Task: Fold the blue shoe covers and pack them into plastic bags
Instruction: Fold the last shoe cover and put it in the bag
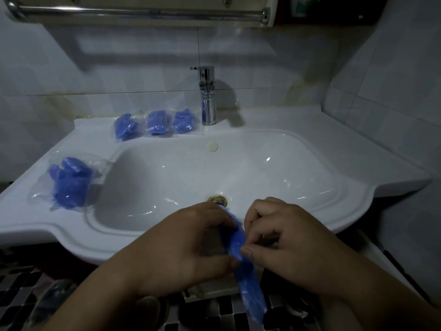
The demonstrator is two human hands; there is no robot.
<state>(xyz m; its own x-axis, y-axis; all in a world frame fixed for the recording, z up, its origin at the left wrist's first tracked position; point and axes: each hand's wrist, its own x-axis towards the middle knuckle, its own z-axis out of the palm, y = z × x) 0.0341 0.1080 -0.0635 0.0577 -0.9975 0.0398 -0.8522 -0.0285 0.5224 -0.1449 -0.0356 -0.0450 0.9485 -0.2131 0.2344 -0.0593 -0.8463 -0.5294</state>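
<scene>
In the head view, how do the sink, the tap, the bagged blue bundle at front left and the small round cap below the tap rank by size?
1. sink, by far
2. bagged blue bundle
3. tap; its order with the bundle is unsure, since the bundle lies nearer the camera
4. round cap

A white ceramic sink (358, 187) carries a chrome tap (208, 96) at its back edge, a metal-rimmed drain (216, 198) and a round overflow cap (212, 147) (cream-coloured). A metal rail (143, 13) runs above; a dark mosaic floor (21, 295) lies below.
</scene>
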